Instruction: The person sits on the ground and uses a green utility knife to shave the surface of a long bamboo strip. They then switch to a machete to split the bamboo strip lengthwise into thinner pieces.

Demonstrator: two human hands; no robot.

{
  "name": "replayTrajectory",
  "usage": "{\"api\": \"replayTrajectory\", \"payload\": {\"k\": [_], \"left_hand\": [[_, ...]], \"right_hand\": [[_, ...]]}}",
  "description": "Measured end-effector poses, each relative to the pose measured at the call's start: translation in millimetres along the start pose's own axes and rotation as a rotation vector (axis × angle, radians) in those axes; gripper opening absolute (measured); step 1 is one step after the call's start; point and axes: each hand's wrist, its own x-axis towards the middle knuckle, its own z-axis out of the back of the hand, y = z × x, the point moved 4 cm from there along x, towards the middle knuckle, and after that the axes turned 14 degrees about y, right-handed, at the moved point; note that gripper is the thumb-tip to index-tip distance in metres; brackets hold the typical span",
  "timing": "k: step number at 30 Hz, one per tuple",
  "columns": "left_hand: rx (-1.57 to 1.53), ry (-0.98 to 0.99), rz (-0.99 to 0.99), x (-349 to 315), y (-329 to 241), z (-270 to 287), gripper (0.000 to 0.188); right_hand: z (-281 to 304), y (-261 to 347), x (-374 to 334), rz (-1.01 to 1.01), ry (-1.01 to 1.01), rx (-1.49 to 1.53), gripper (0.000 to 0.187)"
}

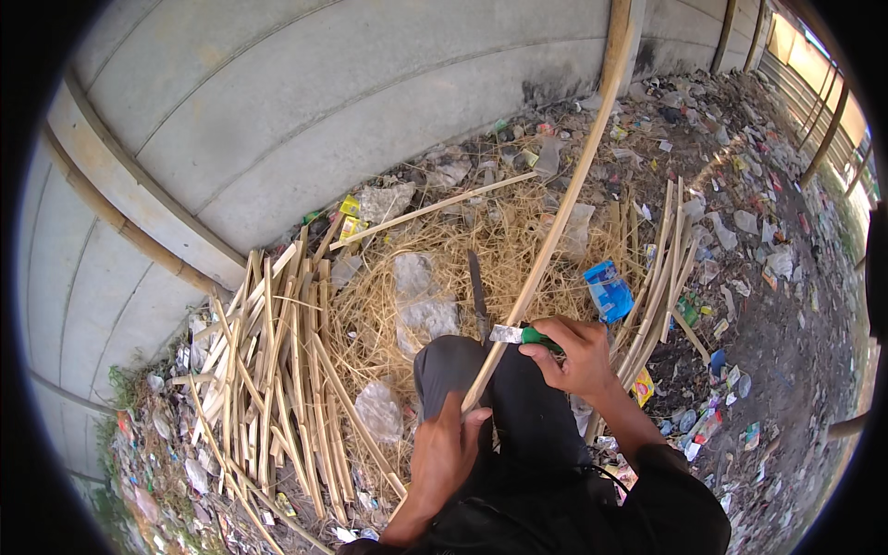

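Observation:
A long pale bamboo strip (556, 231) slants from my lap up toward the wall. My left hand (447, 453) is closed round its lower end, thumb on top. My right hand (575, 353) grips a small knife (533, 336) by its green handle. Its short, light-coloured blade lies across the strip just above my left hand. Beyond my knee, a longer knife with a dark blade (476, 277) rests on straw-like shavings (513, 245). My dark-trousered legs sit beneath the strip.
Many bamboo strips (301, 388) are piled at the left; a smaller bunch (661, 268) lies at the right. A blue packet (608, 290) sits by the shavings. Litter covers the dark ground (786, 370). A grey panel wall (370, 120) stands behind, with poles (823, 139) at right.

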Motion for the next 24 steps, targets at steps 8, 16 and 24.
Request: {"api": "replayTrajectory", "payload": {"k": [8,16,24], "left_hand": [[0.063,-0.008,0.036,-7,8,0,0.035],[0.065,0.098,0.121,-33,24,-6,0.033],[0.087,0.191,0.161,-66,56,-17,0.036]], "right_hand": [[0,-10,1,0.046,0.036,-0.052,0.028],[22,-70,13,-0.08,-0.203,-0.075,0.024],[64,-193,24,-0.422,-0.368,-0.204,0.037]]}}
